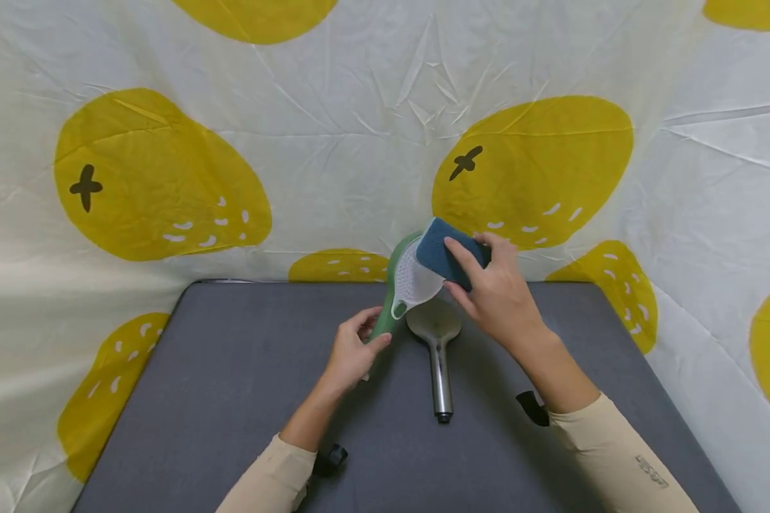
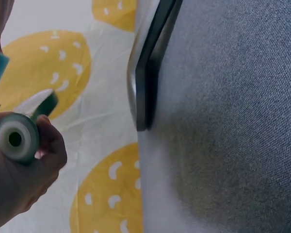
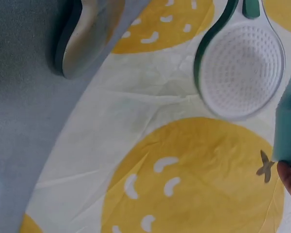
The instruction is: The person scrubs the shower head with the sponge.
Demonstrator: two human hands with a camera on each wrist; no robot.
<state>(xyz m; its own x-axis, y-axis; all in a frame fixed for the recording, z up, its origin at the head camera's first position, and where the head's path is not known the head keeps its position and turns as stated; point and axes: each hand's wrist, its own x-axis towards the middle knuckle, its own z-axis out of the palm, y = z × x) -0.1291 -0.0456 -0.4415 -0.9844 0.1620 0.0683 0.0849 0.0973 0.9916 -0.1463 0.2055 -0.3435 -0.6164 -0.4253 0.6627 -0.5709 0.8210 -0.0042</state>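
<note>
My left hand (image 1: 353, 349) grips the handle of a green and white handheld shower head (image 1: 413, 285), held up above the table. Its white, dotted spray face (image 3: 241, 70) is turned toward my right hand, and the round open end of the handle (image 2: 15, 138) shows in the left wrist view. Between thumb and fingers, my right hand (image 1: 502, 288) pinches a sponge (image 1: 445, 251) with a dark blue side and a light teal side. In the head view the sponge overlaps the upper right of the spray face; in the right wrist view it is close beside the rim.
A chrome shower head (image 1: 441, 370) lies on the dark grey table (image 1: 263, 370), below the raised one, handle toward me. Behind the table's back edge hangs a white cloth (image 1: 346, 178) printed with yellow fruit shapes. Black straps (image 1: 532, 408) show at both wrists.
</note>
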